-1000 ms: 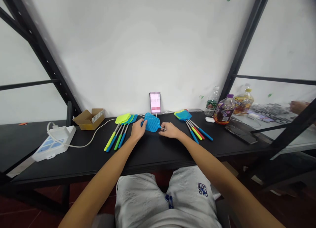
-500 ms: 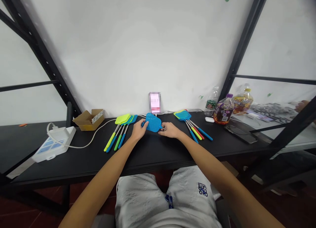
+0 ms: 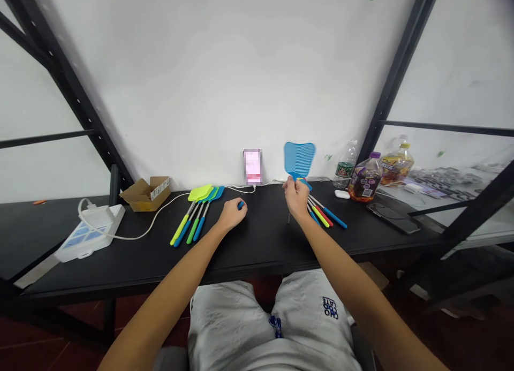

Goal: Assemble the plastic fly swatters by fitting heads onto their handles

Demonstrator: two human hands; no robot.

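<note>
The right hand [image 3: 296, 198] has its fingers wrapped around the neck of a blue fly swatter [image 3: 299, 158], holding it head-up above the black table [image 3: 257, 248]. The left hand [image 3: 233, 214] is curled around a blue piece [image 3: 241, 205], mostly hidden, so can't tell what it is. One swatter bunch [image 3: 199, 193] lies off to the left, and another pile [image 3: 320, 217] sits partly behind the right hand.

Soft light brightens the wall [image 3: 193, 82]; the floor [image 3: 80, 331] is dim, the phone screen [image 3: 252, 166] pixelated.
</note>
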